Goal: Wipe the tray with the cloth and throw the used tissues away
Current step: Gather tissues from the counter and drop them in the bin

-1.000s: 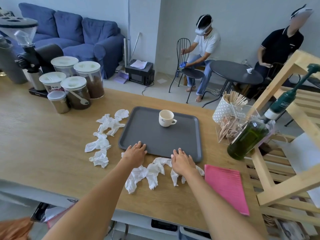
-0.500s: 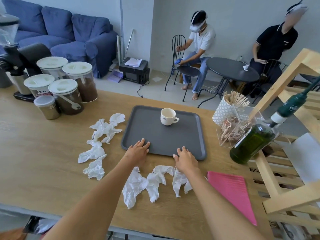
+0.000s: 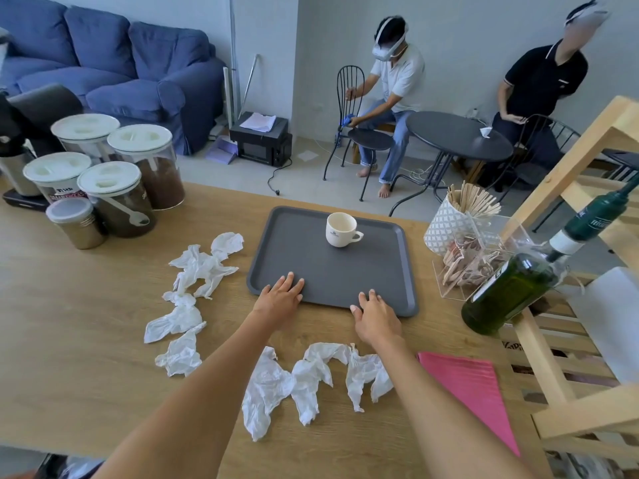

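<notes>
Both hands slid onto the tray [image 3: 332, 271], which holds a cup [image 3: 340, 229].

Both hands [image 3: 281, 294] [image 3: 375, 314] flat, fingers spread

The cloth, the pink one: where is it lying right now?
In the head view the pink cloth lies flat on the wooden table, near its right front edge, just right of the right hand and the crumpled tissues.

A grey tray [image 3: 332, 274] is laid flat; crumpled white tissues [image 3: 311, 378] are strewn left and near; a pink cloth [image 3: 470, 388] is spread near-right.
</notes>
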Available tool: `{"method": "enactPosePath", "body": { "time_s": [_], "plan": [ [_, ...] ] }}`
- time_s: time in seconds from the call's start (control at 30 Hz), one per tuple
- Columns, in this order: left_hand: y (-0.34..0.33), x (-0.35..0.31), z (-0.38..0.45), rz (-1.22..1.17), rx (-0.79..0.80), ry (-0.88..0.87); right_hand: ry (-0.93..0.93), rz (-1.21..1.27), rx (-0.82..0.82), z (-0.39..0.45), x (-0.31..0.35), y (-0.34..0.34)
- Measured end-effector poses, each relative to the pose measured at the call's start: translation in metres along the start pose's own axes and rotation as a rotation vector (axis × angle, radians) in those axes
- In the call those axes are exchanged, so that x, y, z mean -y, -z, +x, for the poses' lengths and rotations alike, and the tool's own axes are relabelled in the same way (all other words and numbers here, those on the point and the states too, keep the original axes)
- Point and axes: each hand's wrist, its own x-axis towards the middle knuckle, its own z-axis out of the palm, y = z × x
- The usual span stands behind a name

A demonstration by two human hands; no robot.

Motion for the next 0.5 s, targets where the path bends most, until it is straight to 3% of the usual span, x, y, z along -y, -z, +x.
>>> {"method": "enactPosePath", "body": {
  "time_s": [0.5],
  "plan": [
    [0.002, -0.005, -0.015, -0.043, 0.015, 0.026, -0.018, 0.02, 0.003, -0.008, 0.008, 0.004]
  ]
}}
